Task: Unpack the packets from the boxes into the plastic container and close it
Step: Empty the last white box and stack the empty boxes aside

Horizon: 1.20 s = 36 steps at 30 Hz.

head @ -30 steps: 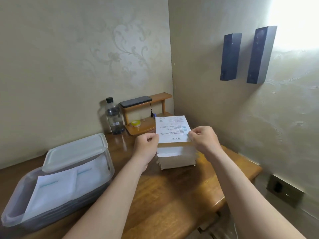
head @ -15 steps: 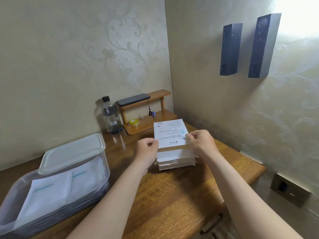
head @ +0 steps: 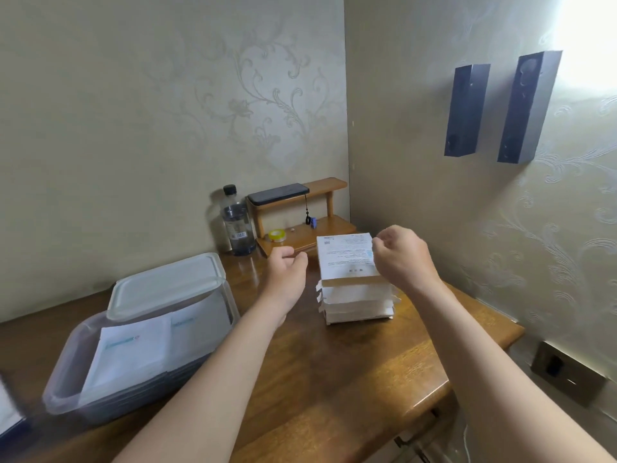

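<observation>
Desk (head: 334,379) bears stacked boxes (head: 354,297) — left hand (head: 287,269) curled, empty; right hand (head: 402,259) curled at the top edge, hold unclear — seemingly opening one.

1 container (head: 63,401), 1 lid (head: 163,285), 1 bottle (head: 237,230)

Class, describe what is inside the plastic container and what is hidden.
Two packets lie side by side atop a stack in the container. The lid rests over its far end, hiding that part; lower packets show only edges.
</observation>
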Each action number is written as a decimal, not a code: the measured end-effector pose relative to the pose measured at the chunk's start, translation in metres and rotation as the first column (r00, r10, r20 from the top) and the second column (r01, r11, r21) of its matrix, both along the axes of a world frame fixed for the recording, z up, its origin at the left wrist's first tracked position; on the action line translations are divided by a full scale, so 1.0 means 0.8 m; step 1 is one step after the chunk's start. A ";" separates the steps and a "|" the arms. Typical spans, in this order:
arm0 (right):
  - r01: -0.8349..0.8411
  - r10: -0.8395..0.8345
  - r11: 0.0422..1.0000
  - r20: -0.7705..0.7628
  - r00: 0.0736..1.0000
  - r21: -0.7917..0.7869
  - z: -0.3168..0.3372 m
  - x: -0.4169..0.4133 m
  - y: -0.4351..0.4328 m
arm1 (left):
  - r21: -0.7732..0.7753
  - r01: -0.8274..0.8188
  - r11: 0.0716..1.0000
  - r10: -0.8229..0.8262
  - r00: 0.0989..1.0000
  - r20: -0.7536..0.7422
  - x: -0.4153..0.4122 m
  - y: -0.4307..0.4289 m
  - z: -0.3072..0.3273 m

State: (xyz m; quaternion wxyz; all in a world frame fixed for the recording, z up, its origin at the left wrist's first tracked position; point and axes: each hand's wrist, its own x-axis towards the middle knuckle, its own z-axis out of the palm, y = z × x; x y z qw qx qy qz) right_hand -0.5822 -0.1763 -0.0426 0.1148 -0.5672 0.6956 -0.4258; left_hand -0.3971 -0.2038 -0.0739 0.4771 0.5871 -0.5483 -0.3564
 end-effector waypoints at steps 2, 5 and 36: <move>-0.070 0.070 0.998 0.036 0.997 0.007 0.016 0.024 0.010 | -0.061 -0.029 0.998 0.028 0.999 -0.015 0.022 0.013 0.017; -0.192 0.192 0.981 0.081 0.978 -0.019 0.035 0.072 0.021 | -0.165 -0.077 0.983 0.085 0.996 0.042 0.066 0.041 0.047; -0.718 0.795 0.586 -0.096 0.599 0.375 -0.021 0.594 0.128 | 0.014 -0.530 0.848 0.525 0.843 0.115 0.524 0.287 -0.016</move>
